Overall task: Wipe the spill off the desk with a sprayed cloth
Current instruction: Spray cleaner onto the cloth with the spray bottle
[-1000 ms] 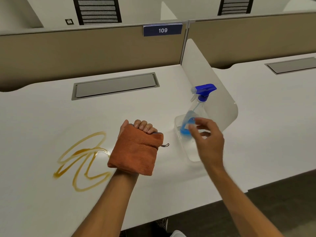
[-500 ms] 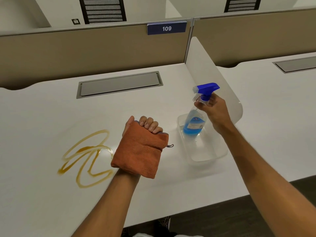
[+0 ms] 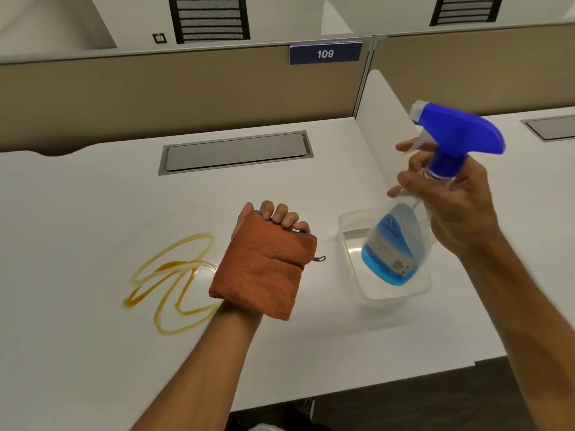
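Observation:
A brown looping spill [image 3: 169, 281] lies on the white desk [image 3: 77, 213] at the left. My left hand [image 3: 278, 217] is closed on a folded orange cloth [image 3: 264, 269], held palm up just right of the spill. My right hand [image 3: 448, 197] grips the neck of a spray bottle [image 3: 395, 244] with a blue trigger head and blue liquid, lifted above a clear plastic tray [image 3: 351, 225]. The nozzle points left, toward the cloth.
A grey cable hatch [image 3: 236, 152] is set into the desk at the back. A white divider panel [image 3: 385, 119] stands right of it, with a beige partition [image 3: 155, 94] and a sign reading 109 behind. The desk's front edge runs close to me.
My right hand closed around the bottle's neck and lifted it out of the tray, up and toward me. The left hand kept the cloth in place.

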A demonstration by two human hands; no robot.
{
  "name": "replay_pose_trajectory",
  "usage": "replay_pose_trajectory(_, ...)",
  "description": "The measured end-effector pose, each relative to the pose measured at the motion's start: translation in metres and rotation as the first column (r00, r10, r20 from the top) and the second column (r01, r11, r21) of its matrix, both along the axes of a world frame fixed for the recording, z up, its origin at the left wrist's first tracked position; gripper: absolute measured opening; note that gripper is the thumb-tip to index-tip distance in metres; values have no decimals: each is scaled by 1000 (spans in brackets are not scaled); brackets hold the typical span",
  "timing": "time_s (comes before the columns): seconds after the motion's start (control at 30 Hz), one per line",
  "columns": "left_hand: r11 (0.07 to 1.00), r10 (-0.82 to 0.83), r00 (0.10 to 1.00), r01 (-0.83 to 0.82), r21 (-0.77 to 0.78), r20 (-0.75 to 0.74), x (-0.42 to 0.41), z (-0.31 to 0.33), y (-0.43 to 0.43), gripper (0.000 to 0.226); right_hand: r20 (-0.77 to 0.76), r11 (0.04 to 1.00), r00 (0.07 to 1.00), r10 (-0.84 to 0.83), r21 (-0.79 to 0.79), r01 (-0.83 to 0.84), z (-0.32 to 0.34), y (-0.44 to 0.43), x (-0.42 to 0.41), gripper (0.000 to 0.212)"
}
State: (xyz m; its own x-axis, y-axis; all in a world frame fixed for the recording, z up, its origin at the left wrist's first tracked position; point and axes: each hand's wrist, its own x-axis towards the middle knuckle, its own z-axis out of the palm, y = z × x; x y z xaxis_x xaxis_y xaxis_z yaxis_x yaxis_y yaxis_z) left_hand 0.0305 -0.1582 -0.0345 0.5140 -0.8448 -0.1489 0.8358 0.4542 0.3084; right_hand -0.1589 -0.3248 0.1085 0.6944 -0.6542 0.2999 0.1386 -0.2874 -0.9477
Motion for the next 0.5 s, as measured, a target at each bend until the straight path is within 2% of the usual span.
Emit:
replay_pose_trajectory(0.1,1000,12,1000,-12,-2,-12,2,4,1,56,-29,994,996,82,72,-79,17,35,-9,40)
replay_pose_trajectory(0.2,999,34,998,-34,0,46,4,11,3,51,-161,986,977,139,116,-121,14,68,-16,43)
replay_pose_trajectory(0.37,999,26,995,-22,-41,98,11,19,5,53,-430,976,880,201,169,-140,-7,123,-23,31)
replay_pose_trajectory(0.5,1000,-10,990,13,-25,139,19,22,4,62,-524,974,827,202,192,-116,-21,147,-21,23)
